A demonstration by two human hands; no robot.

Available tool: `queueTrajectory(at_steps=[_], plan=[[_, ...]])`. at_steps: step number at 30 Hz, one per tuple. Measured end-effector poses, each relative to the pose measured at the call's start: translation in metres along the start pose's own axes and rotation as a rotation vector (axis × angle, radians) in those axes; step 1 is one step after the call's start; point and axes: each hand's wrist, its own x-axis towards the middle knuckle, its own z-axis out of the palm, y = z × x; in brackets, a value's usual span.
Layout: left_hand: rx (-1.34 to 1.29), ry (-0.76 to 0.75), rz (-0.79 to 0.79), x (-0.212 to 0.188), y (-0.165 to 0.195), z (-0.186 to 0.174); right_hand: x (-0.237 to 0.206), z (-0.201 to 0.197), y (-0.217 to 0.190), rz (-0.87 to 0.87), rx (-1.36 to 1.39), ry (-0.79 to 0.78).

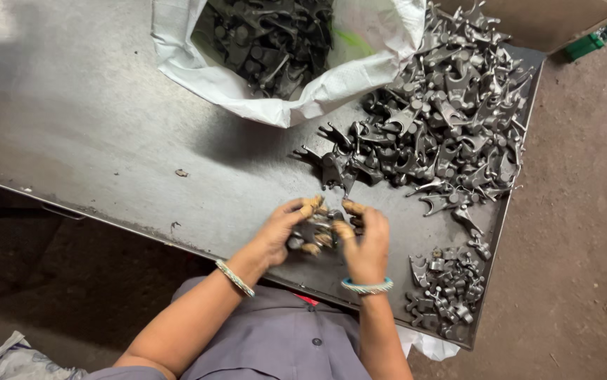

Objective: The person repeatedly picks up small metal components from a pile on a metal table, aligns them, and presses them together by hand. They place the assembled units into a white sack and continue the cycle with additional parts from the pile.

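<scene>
Over the near edge of the dull steel table (92, 119) we hold a small dark forged metal part (320, 231) between both hands. Our left hand (282, 236) and right hand (365, 243) are closed on it from either side, fingertips dusty; which way it points we cannot tell. Beyond lies a large heap of grey forked castings (444, 119), a smaller pile (444, 288) to the right, and an open white woven sack (282, 91) of similar parts.
</scene>
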Motion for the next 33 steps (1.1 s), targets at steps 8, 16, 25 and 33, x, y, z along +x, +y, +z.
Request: queueTrajectory(at_steps=[8, 16, 25, 33], plan=[[0.504, 0.211, 0.287, 0.012, 0.084, 0.029, -0.007, 0.012, 0.027, 0.126, 0.596, -0.010], [0.776, 0.138, 0.198, 0.022, 0.081, 0.049, -0.045, -0.017, 0.103, 0.547, 1.689, -0.108], [0.874, -0.010, 0.073, -0.002, 0.054, 0.042, -0.051, -0.017, 0.096, 0.603, 1.544, -0.164], [0.203, -0.160, -0.210, -0.015, -0.001, 0.014, -0.027, -0.014, 0.024, 0.139, 0.894, -0.006]])
